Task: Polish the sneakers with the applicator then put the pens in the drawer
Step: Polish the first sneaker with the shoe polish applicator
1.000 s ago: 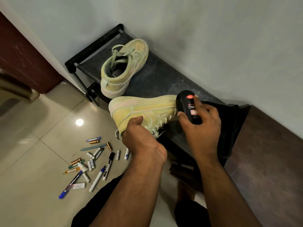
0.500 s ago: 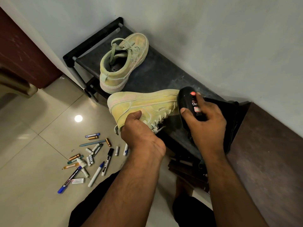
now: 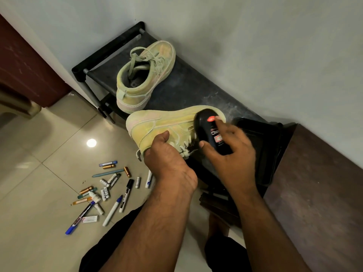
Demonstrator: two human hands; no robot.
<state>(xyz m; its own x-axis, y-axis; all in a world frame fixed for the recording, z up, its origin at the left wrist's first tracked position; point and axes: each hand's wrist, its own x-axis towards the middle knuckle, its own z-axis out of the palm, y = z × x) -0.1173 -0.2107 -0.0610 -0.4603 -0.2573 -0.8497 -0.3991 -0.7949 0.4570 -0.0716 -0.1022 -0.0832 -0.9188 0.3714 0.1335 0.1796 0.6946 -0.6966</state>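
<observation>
From the head view, your left hand [image 3: 167, 160] grips the near sneaker [image 3: 165, 124] by its heel end, fingers wrapped on the upper, holding it at the front edge of the bench [image 3: 188, 89]. Your right hand [image 3: 229, 152] has its fingers clamped round the black applicator [image 3: 211, 130], which is pressed against that sneaker's toe side; this hand is blurred. The second sneaker [image 3: 146, 75] stands upright toward the bench's left end, its opening facing you. The bench is dark, dusty and scuffed, and it stands against a pale grey wall [image 3: 255, 36]. At its right end sits a black tray [image 3: 263, 146], partly behind your right hand. The pens [image 3: 110, 189] lie scattered with other small items on the glossy cream tiled floor [image 3: 39, 193], left of your left arm and well apart from the bench. A dark red door [image 3: 25, 63] fills the upper left edge.
</observation>
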